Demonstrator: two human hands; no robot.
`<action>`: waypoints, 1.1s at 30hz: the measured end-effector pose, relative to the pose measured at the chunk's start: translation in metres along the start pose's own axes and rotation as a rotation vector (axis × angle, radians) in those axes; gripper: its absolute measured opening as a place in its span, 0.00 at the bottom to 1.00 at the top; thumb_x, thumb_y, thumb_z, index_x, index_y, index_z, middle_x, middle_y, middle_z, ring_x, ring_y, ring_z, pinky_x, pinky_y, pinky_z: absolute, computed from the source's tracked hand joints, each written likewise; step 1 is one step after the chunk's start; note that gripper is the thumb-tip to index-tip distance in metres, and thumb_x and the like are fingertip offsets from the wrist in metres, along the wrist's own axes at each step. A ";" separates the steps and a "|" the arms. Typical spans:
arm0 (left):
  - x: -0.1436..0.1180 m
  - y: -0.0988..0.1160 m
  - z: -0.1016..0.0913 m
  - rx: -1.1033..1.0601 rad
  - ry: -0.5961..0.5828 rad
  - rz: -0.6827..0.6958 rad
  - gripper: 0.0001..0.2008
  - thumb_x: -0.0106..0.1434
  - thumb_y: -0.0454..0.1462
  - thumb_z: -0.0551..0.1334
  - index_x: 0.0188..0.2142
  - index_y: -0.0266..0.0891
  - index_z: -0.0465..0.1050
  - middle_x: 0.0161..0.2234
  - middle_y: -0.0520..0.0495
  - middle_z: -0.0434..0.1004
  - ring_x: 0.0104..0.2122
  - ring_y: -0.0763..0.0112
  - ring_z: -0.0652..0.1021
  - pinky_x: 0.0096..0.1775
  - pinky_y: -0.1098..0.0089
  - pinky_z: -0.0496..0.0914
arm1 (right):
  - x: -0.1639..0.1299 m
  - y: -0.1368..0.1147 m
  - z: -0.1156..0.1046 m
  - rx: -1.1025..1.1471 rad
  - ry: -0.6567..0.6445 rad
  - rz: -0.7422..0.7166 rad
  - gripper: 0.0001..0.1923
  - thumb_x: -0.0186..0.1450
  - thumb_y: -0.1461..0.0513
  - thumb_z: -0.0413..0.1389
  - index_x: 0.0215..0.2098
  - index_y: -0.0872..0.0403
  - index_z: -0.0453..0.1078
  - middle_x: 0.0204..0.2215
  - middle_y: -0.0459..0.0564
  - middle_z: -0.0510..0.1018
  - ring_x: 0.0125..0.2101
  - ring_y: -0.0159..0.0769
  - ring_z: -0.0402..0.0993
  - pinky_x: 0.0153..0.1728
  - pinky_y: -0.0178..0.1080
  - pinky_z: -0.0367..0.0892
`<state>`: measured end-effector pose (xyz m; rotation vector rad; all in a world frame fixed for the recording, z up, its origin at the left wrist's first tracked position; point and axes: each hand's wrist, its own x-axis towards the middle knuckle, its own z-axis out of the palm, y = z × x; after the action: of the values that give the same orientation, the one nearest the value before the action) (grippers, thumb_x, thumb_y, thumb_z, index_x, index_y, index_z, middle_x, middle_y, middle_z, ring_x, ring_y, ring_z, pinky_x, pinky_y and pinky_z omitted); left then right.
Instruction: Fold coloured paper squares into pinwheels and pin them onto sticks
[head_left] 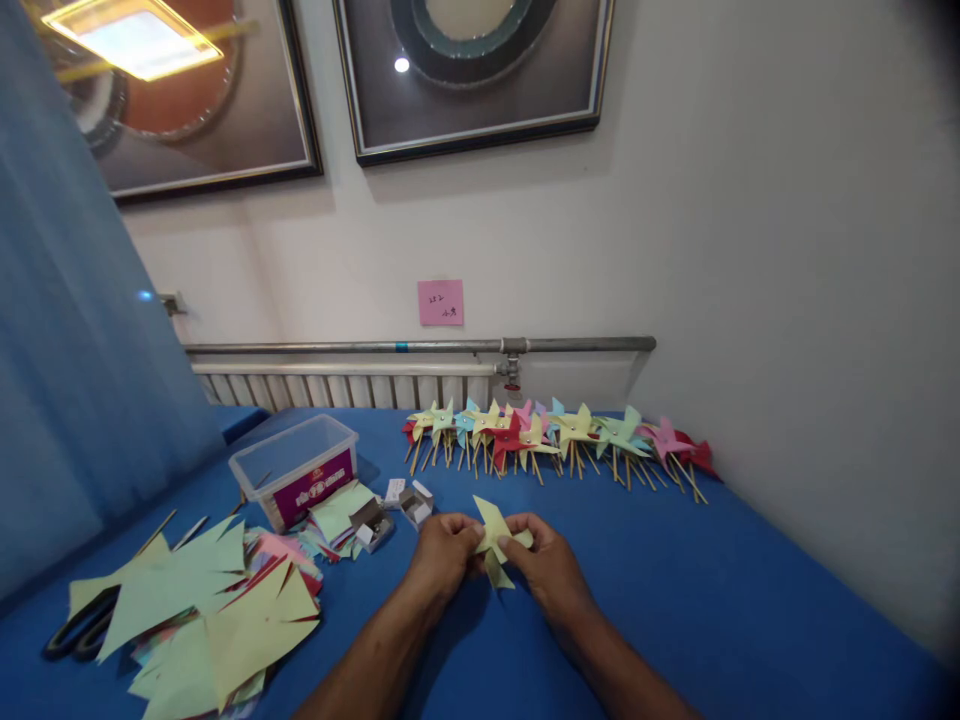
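Note:
A pale yellow paper pinwheel (493,524) is held between my two hands above the blue table. My left hand (448,552) pinches it on the left side. From the right, my right hand (546,560) grips its blades, the thumb lying near the centre. One blade points up and another hangs down below the fingers. No stick shows on this pinwheel. Just beyond my left hand are two small open boxes: one box (416,503) close by, and another box (372,524) with small bits inside.
Finished pinwheels on sticks (525,430) lie in a row along the back. A clear plastic tub (294,463) stands at left. Cut paper sheets (217,620) pile up at front left, with black-handled scissors (82,622) beside them. A blue curtain (97,300) hangs far left.

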<state>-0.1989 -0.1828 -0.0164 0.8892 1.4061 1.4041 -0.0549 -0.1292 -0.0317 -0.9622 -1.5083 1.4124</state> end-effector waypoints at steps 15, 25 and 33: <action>-0.004 0.010 -0.003 -0.023 -0.010 0.046 0.15 0.45 0.35 0.72 0.34 0.35 0.77 0.22 0.52 0.77 0.21 0.71 0.75 0.27 0.72 0.65 | 0.008 0.007 -0.002 0.202 0.062 0.102 0.21 0.47 0.50 0.69 0.31 0.52 0.69 0.19 0.42 0.75 0.20 0.33 0.70 0.24 0.35 0.65; -0.006 0.005 -0.001 0.194 -0.002 0.237 0.10 0.53 0.33 0.64 0.35 0.36 0.81 0.31 0.47 0.83 0.30 0.67 0.78 0.33 0.70 0.69 | 0.002 0.001 0.000 0.255 0.048 0.135 0.19 0.48 0.51 0.70 0.29 0.52 0.70 0.20 0.43 0.77 0.21 0.33 0.72 0.28 0.36 0.68; -0.004 0.004 -0.001 0.090 -0.021 0.214 0.07 0.51 0.35 0.66 0.32 0.36 0.79 0.26 0.51 0.80 0.25 0.71 0.75 0.31 0.71 0.67 | 0.004 0.006 0.001 0.263 0.071 0.155 0.21 0.45 0.50 0.70 0.29 0.51 0.69 0.18 0.43 0.77 0.18 0.32 0.70 0.23 0.35 0.64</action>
<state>-0.1991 -0.1864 -0.0120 1.1374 1.3998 1.4930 -0.0578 -0.1255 -0.0370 -0.9697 -1.1810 1.6228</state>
